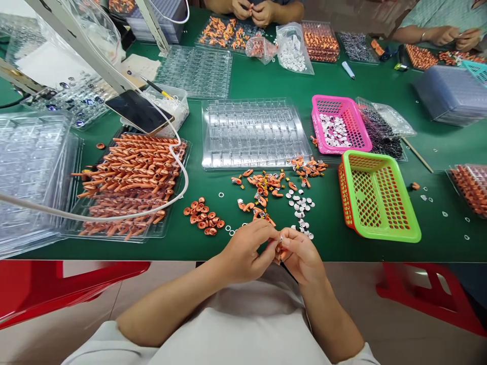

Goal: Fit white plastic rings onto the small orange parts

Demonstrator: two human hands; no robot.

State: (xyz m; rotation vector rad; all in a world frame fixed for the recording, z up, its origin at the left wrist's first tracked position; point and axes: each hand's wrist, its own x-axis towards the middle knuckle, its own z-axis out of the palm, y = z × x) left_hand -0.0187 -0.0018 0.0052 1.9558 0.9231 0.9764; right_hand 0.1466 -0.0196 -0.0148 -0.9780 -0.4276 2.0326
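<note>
My left hand [249,251] and my right hand [306,256] meet at the table's near edge, fingers pinched together. Between the fingertips of both is a small orange plastic part [283,254], shaped like an earbud shell, with a tiny silvery bit at its top; the fingers cover most of it. Just beyond the hands lies a loose heap of curved orange pieces [268,183], some with yellow bits. Small white discs [300,204] are scattered to its right. On the left are round orange cups [203,217] and a few white rings [231,232].
A clear moulded tray [254,134] lies ahead. Right of it stand a pink basket [342,150] holding white pieces and a green basket [413,230]. Leftward are a tray of orange stemmed parts [133,172], a phone [139,110] and a white cable [185,177]. Co-workers' hands [253,11] work opposite.
</note>
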